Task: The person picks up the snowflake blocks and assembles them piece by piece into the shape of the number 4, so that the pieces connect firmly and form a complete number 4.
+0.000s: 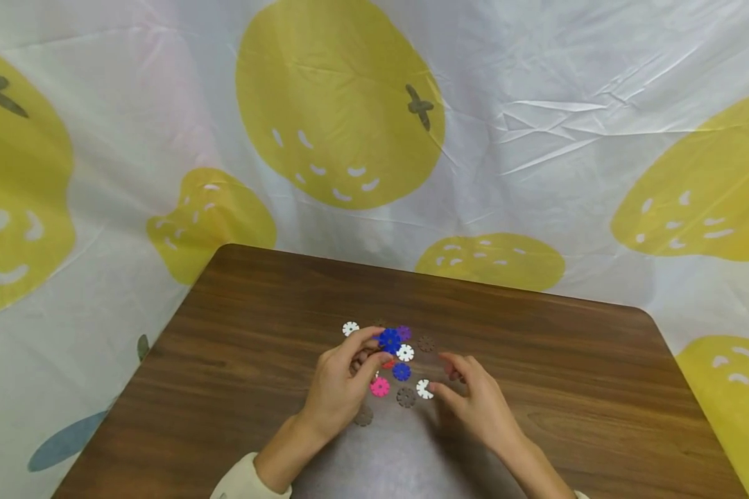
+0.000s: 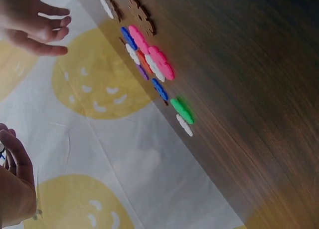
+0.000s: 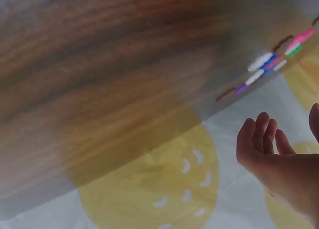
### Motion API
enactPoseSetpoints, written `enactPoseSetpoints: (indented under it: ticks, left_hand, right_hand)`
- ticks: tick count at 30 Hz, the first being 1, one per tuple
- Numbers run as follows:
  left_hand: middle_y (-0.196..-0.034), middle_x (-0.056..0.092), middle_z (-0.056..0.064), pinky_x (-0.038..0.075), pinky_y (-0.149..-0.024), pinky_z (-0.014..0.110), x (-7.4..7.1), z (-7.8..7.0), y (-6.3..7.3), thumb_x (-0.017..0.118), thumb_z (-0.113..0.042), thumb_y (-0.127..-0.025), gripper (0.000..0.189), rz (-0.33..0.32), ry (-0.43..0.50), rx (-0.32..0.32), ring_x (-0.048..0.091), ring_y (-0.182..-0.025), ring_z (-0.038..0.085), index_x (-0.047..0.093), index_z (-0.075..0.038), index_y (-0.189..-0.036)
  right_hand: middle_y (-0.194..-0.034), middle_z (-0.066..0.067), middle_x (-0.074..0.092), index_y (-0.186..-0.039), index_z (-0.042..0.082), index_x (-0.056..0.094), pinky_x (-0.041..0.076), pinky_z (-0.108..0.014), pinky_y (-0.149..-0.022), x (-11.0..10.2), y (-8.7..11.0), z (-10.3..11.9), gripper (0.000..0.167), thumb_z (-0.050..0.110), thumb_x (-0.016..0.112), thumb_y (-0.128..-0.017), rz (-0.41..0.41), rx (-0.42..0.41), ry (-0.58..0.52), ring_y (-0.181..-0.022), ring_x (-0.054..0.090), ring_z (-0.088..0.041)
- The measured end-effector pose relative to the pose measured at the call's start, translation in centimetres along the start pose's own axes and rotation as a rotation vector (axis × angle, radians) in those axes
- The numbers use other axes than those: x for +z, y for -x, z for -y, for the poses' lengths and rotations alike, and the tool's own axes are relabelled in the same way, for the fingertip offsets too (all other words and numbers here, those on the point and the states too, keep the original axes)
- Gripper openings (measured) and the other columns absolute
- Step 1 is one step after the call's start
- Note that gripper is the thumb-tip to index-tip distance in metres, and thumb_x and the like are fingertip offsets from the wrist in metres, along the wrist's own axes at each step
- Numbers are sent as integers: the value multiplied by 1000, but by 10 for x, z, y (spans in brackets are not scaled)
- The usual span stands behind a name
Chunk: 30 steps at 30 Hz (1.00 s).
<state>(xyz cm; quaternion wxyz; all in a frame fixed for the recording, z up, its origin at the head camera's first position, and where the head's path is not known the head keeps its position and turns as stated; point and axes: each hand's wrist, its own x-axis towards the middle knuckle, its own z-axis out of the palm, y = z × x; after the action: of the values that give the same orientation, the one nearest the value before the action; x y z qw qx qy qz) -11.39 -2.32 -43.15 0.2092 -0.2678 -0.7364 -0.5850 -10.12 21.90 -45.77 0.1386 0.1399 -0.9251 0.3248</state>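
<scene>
My left hand (image 1: 340, 384) pinches a dark blue notched flower-shaped disc (image 1: 390, 340) between thumb and forefinger, raised over the table. In the left wrist view only part of this hand (image 2: 15, 184) shows, at the lower left edge. To the right, my right hand (image 1: 477, 402) hovers with thumb and fingers apart and nothing between them. Its thumb overlaps a white disc (image 1: 424, 389) in the head view. Beneath and between the hands lie more discs: a pink one (image 1: 379, 387), a blue one (image 1: 401, 372), a white one (image 1: 405, 353) and a purple one (image 1: 403, 333).
Several brown discs lie around the cluster, one (image 1: 406, 397) in front and another (image 1: 426, 344) at its right. A white disc (image 1: 350, 328) sits at the back left, and a green one (image 2: 182, 111) shows from the side. Beyond the wooden table (image 1: 537, 339) hangs a lemon-print cloth (image 1: 537, 173).
</scene>
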Motion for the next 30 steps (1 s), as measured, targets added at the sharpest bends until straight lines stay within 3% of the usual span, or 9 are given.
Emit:
enactPoseSetpoints:
  ticks: [5,13,23,30]
  left_hand:
    - [-91,75,10,53,-56,18,0,0,0,72,-4,-94,30,-1,-10,5,61,-65,7,66,-1,-123]
    - [-94,76,11,55,-58,19,0,-3,1,73,-6,-94,31,1,-9,-26,64,-65,16,66,-1,-123]
    - [-96,76,12,57,-60,21,1,-5,1,74,-6,-93,31,10,0,-36,66,-67,15,66,-1,-123]
    - [-97,76,12,56,-61,21,1,-5,2,74,-7,-93,31,9,-5,-44,68,-68,21,66,-1,-123]
  right_hand:
    - [-93,-4,63,-127,2,68,52,-29,-75,6,0,-6,51,21,86,-84,79,89,-12,-85,59,-18]
    - [-92,-4,58,-131,9,68,45,-24,-69,13,-2,-15,51,27,84,-86,237,234,-29,-80,52,-15]
    - [-90,-3,56,-124,12,74,38,-25,-64,26,-4,-20,45,24,86,-82,250,190,91,-76,44,-12]
    - [-91,-2,60,-100,15,74,45,-31,-73,27,-4,-17,26,14,88,-78,220,167,108,-84,51,-13]
